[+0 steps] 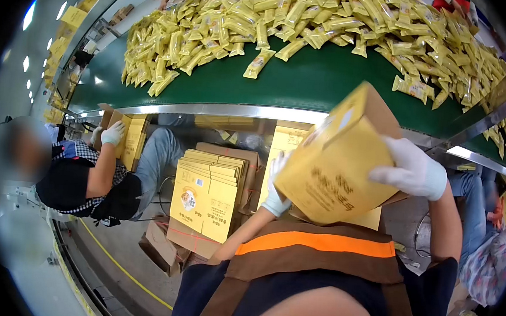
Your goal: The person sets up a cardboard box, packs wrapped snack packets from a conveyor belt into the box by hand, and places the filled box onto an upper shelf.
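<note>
A yellow cardboard carton (334, 169) with dark printing is tilted in front of my chest, between my two white-gloved hands. My left hand (277, 186) presses on its left side, fingers partly hidden by the carton. At the right side, my right hand (410, 169) grips the carton, fingers over the printed face and the thumb side out of sight. Brown inner cardboard shows at the carton's upper right end. Beyond it, many yellow-wrapped packets (259, 64) lie heaped on a green conveyor belt (211, 90).
A stack of flattened yellow cartons (206, 196) stands left of my left arm. At the left, a co-worker's gloved hand (114, 133) holds another carton. The belt's metal edge (238, 111) runs across in front. An opened brown box (161, 248) lies on the floor.
</note>
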The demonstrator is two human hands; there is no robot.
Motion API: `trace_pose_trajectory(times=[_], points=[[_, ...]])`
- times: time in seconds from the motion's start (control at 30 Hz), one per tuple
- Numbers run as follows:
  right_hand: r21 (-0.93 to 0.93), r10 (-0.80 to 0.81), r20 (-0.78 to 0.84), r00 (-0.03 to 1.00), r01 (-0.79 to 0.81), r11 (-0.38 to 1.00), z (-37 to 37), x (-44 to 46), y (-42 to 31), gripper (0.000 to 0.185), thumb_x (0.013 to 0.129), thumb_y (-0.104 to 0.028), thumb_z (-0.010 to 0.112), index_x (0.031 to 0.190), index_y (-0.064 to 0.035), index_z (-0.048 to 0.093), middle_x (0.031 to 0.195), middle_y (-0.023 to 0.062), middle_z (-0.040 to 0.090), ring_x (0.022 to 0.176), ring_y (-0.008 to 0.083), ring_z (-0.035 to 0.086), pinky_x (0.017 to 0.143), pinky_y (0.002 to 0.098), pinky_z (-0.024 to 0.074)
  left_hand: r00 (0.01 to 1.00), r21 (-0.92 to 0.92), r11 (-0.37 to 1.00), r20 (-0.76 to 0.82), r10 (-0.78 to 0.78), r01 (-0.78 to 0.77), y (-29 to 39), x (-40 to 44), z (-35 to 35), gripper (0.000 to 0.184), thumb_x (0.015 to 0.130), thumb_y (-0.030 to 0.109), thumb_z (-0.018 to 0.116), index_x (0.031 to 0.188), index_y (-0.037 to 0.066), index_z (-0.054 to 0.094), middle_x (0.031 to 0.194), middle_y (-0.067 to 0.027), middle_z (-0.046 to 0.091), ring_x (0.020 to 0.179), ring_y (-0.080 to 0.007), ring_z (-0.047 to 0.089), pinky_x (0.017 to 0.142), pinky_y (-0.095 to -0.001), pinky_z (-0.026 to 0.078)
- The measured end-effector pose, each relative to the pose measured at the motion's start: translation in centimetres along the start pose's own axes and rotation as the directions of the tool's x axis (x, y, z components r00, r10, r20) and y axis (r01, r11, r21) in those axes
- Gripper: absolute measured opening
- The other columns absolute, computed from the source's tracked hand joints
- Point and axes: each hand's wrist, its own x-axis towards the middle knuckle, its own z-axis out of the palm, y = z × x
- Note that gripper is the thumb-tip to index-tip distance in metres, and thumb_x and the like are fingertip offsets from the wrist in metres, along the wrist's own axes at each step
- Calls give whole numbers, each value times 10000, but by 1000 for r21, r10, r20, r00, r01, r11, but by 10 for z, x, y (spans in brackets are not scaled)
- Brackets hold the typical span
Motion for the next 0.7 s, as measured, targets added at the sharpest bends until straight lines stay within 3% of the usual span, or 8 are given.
trace_pose_trajectory(times=[0.17,0.27,0.33,0.37,0.43,0.5,0.57,0.7], points=[[-673,150,428,891,204,711,50,39,-15,394,899,-365,628,1133,-55,569,737,211,651,734,438,642,671,482,525,600,358,853,797,-68,-379,9,70,-78,397,893,214,543,1283,168,600,1381,-66,546,1347,-310,435,1105,-578,279],[-678,261,457,850,143,722,73,47,-5,341,924,-353,583,1127,-78,573,772,203,665,749,406,662,692,496,520,902,476,845,432,19,-246,33,131,-122,404,858,113,586,1259,147,607,1311,-119,572,1260,-304,495,1065,-513,346],[-667,211,433,876,154,729,75,42,-5,352,921,-352,585,1141,-77,574,777,202,668,752,405,664,697,490,521,984,-330,944,161,80,-23,91,173,-143,435,887,24,565,1322,39,557,1414,-175,509,1303,-341,483,1063,-387,418],[-659,185,421,888,159,735,76,39,-5,358,920,-352,586,1148,-77,574,779,202,669,754,405,664,700,487,521,956,-434,871,67,285,-229,105,182,-128,373,900,116,602,1257,11,575,1321,-196,552,1269,-354,499,1024,-416,450],[-595,28,309,951,170,786,67,27,13,347,911,-361,594,1112,-79,619,776,187,672,759,397,663,711,483,515,865,-20,915,320,388,-403,125,172,-94,369,866,222,672,1171,29,596,1188,-161,597,1159,-350,547,951,-424,490],[-517,5,160,987,79,852,50,17,19,340,903,-371,599,1080,-85,645,799,175,678,796,382,666,758,473,511,561,286,890,826,-42,-354,130,187,-96,427,790,287,737,1137,80,600,1092,-97,612,1035,-329,570,880,-417,513],[-820,-237,-210,949,-39,571,48,4,52,453,842,-439,653,1154,-111,651,1275,191,594,1207,390,523,1018,535,377,753,93,923,612,242,-373,105,170,-99,459,719,251,772,1135,118,632,1009,-57,647,982,-295,585,844,-391,531],[-579,-85,-526,846,-283,765,82,-15,129,664,865,-378,645,1455,-153,441,1557,282,260,1452,466,224,1158,535,246,811,-234,955,513,279,-181,64,159,-105,640,731,219,771,1336,129,585,1299,-125,583,1150,-330,528,1014,-406,456]])
